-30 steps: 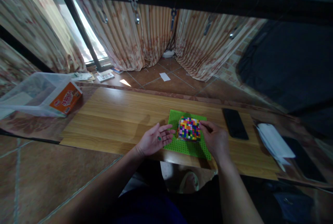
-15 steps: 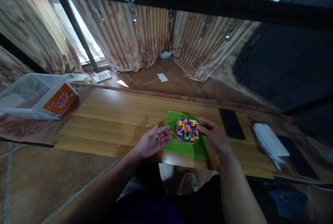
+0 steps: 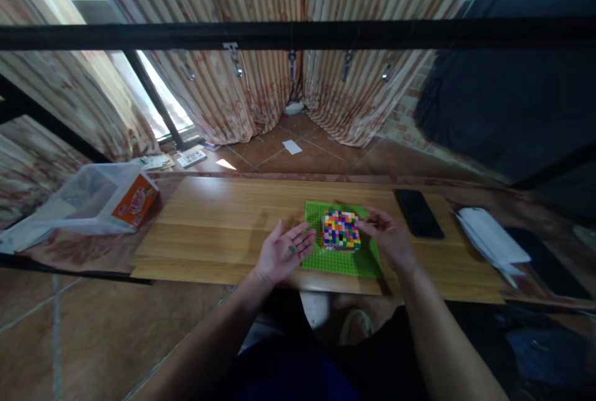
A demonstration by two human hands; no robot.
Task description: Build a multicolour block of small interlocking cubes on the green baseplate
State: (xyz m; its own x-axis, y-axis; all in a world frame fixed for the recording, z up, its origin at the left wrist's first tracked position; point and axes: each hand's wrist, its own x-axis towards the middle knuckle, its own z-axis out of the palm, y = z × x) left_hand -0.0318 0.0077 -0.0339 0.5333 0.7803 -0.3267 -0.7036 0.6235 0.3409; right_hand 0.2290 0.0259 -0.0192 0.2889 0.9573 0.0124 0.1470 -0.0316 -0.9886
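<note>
A block built of small multicoloured toy bricks [image 3: 341,231] sits on a green studded baseplate [image 3: 347,265]. My left hand [image 3: 283,253] lies palm up just left of the block, its fingers stretched out. On that palm rests a small green brick [image 3: 292,249]. My right hand [image 3: 387,236] is at the block's upper right edge, thumb and fingers drawn together in a pinch. Whatever is between those fingertips, if anything, is too small to make out.
A wooden board [image 3: 209,221] carries the baseplate. Right of it lie a black phone [image 3: 419,213], a white item [image 3: 492,236] and a dark flat slab [image 3: 549,262]. A clear plastic bin [image 3: 97,196] with an orange label stands left. A dark bar [image 3: 279,35] crosses ahead.
The camera view has tilted and shifted, so the scene sits differently. My right fingertips have come closer together at the block's edge. My left palm stays open with the green brick.
</note>
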